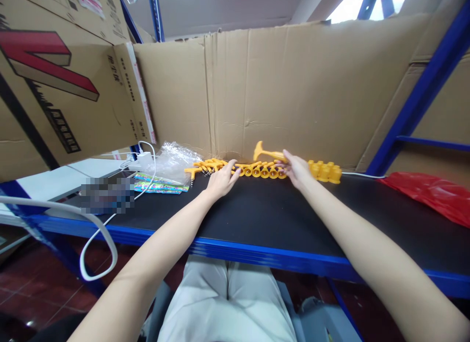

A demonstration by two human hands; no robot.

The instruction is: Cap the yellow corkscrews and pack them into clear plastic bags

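A yellow plastic piece with a T-shaped handle (259, 151) is held up by my right hand (296, 169), its fingers closed round the far end. Below it runs a row of similar yellow pieces with round cup-like ends (265, 173) facing me. My left hand (222, 180) lies at the left end of this row with fingers apart, touching or just over the pieces. Left of it is a loose pile of yellow T-handles (194, 171), with small dark metal bits hanging from some. Upright yellow cup-shaped pieces (325, 171) stand close together beyond my right wrist.
The black tabletop (271, 214) has a blue metal front edge (257, 251). Cardboard (293, 92) walls off the back. Clear plastic bags (169, 160) and a colourful packet (165, 184) lie left, near white cables (110, 239). A red plastic bag (429, 195) lies right. A large carton (84, 102) overhangs the left.
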